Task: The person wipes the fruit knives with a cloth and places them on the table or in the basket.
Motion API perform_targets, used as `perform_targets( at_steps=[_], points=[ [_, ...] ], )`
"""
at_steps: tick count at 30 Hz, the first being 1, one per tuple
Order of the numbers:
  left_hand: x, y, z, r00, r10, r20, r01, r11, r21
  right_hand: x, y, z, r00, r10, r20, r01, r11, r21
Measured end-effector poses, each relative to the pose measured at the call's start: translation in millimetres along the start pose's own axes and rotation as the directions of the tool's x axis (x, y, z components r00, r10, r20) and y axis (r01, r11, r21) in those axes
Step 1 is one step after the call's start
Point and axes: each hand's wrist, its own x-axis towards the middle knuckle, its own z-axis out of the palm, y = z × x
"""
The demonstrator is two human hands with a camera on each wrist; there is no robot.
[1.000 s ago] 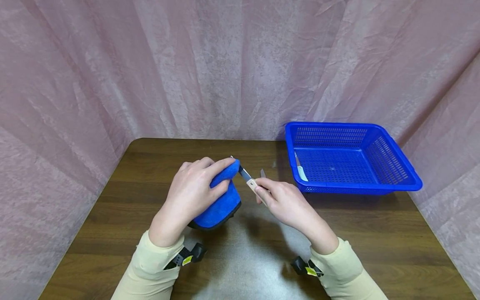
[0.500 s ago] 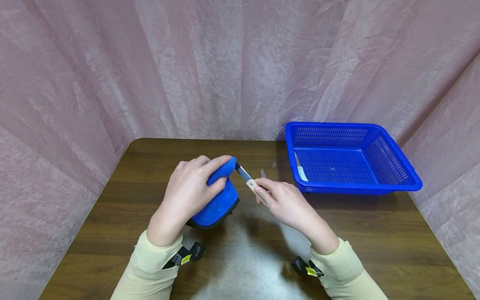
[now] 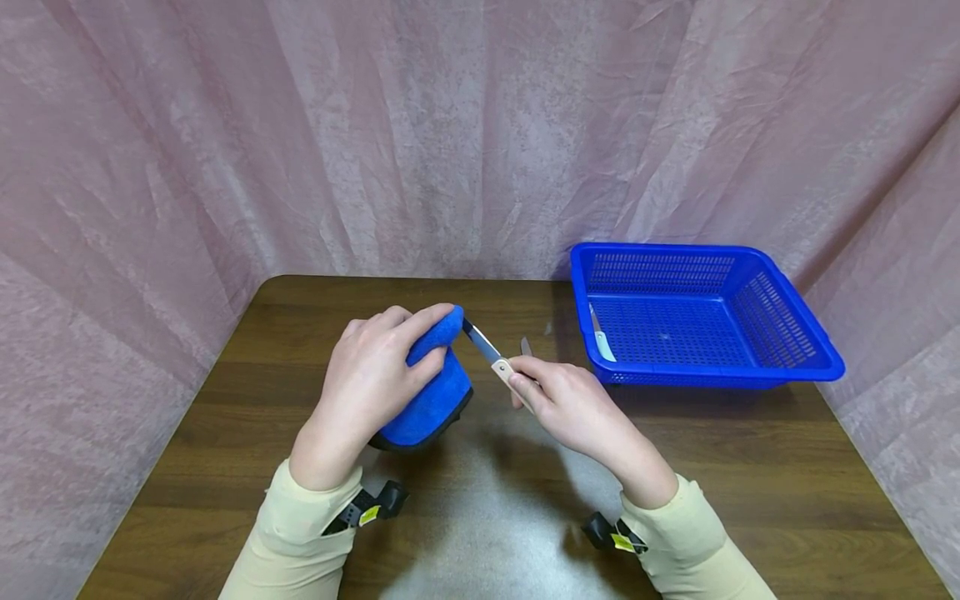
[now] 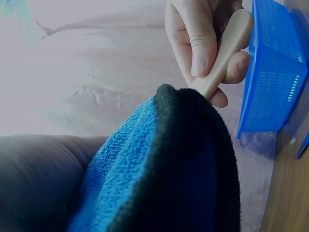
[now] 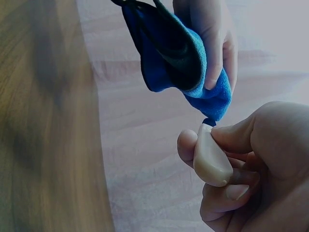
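Note:
My left hand (image 3: pixel 375 367) pinches a folded blue cloth (image 3: pixel 431 408) with dark edging between thumb and fingers. Held up at its right is a knife (image 3: pixel 483 344), gripped by its cream handle (image 5: pixel 211 159) in my right hand (image 3: pixel 566 400). The cloth's folded top lies at the tip end of the blade, hiding the tip; the rest of the blade shows bare. In the left wrist view, the cloth (image 4: pixel 125 164) hangs close in front of the knife handle (image 4: pixel 224 55). Beyond my right knuckles a second blade (image 3: pixel 526 346) shows, its lower part hidden.
A blue plastic basket (image 3: pixel 708 371) stands at the back right of the wooden table (image 3: pixel 247 400). Inside, along its left wall, lies a knife with a pale handle (image 3: pixel 604 347). Pink curtains (image 3: pixel 480 142) hang behind and beside the table.
My left hand and the cloth have slid left and slightly up along the blade toward its tip, baring more of it. My right hand and the knife have stayed in place.

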Motion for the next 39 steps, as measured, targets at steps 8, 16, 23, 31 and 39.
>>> perform_targets(
  at_steps=[8,16,23,31,39],
  points=[
    [0.2,-0.1,-0.7,1.000,-0.017,-0.013,0.017,1.000,-0.006,0.1,-2.2,-1.4,1.000,0.000,0.001,0.000,1.000,0.006],
    [0.5,-0.8,-0.2,0.999,-0.023,-0.027,0.023,1.000,-0.018,0.3,-2.2,-1.6,1.000,0.005,-0.010,-0.005,1.000,0.011],
    [-0.3,-0.4,-1.0,0.999,-0.017,-0.030,0.016,1.000,-0.021,0.4,-2.5,-2.3,1.000,0.010,-0.018,-0.010,1.000,0.018],
    [-1.5,3.4,-1.4,0.997,0.073,-0.011,-0.073,0.997,-0.028,0.1,-1.6,-3.4,1.000,0.009,-0.025,-0.008,1.000,0.025],
    [-3.4,9.9,0.2,0.988,0.155,-0.024,-0.155,0.988,-0.021,0.2,-1.1,-3.6,1.000,0.015,-0.025,-0.015,0.999,0.030]
  ],
)
